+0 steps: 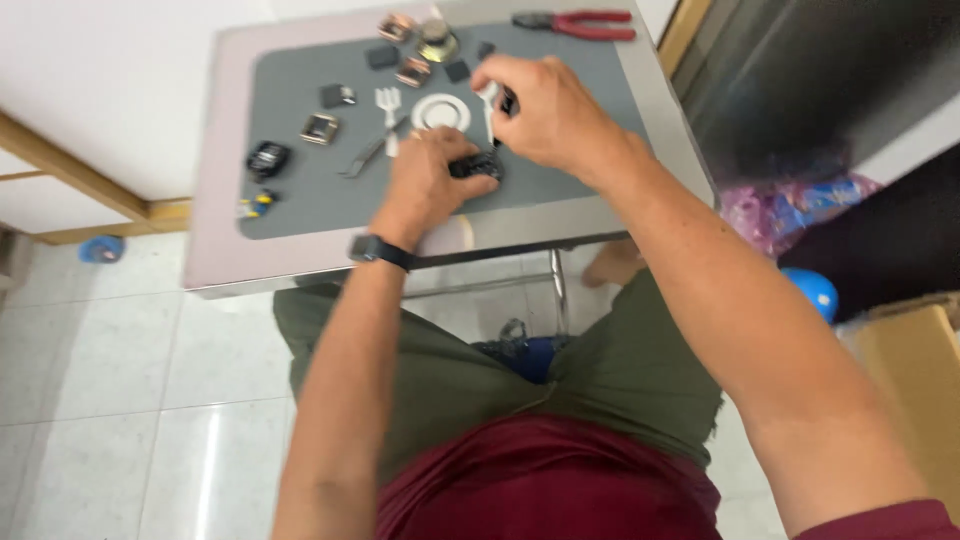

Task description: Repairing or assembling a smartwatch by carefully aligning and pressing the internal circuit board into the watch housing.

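Now a small black part (pixel 478 166) is pinned on the grey mat (pixel 300 205) under the clenched left hand (pixel 432 178), while a white-handled tool (pixel 490 100) is gripped in the right hand (pixel 545 110), just above and nearer, pointed down at it.

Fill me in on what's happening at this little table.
A seated person works over a grey mat on a small table. The left hand pins a small black part to the mat; the right hand holds a white-tipped tool just above it. Small parts, a white ring, tweezers and red pliers lie around.
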